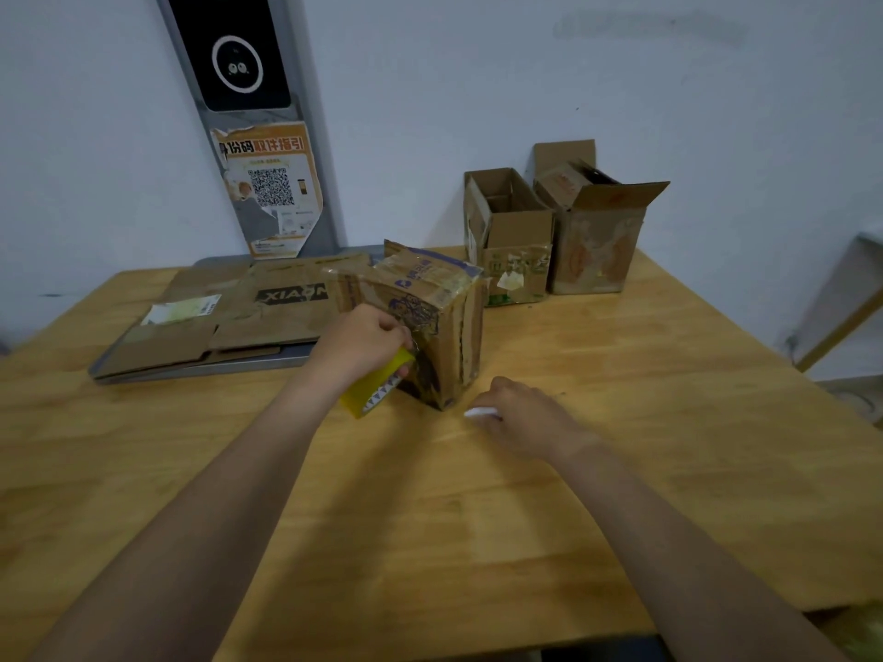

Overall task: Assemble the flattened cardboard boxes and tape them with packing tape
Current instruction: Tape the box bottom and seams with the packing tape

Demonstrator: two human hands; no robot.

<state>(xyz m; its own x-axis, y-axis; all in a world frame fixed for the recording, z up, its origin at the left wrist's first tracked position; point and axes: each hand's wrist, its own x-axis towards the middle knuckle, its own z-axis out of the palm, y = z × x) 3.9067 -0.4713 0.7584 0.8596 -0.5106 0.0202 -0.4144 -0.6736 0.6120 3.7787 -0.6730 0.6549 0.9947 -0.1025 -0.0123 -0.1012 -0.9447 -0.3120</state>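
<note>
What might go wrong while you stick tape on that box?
1. The left hand holds the tape roll against the box, while the right hand grips a small white object beside it. Nothing steadies the box, so a tug on the tape may slide or tip it.
2. The box looks crumpled and covered in old tape, so new tape may wrinkle or stick poorly.

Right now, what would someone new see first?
The yellow tape roll, gripped by the left hand against the taped-up box mid-table. Beside it, the right hand holds a small white thing on the table. Two open boxes stand at the back right, flattened cardboard back left.
</note>
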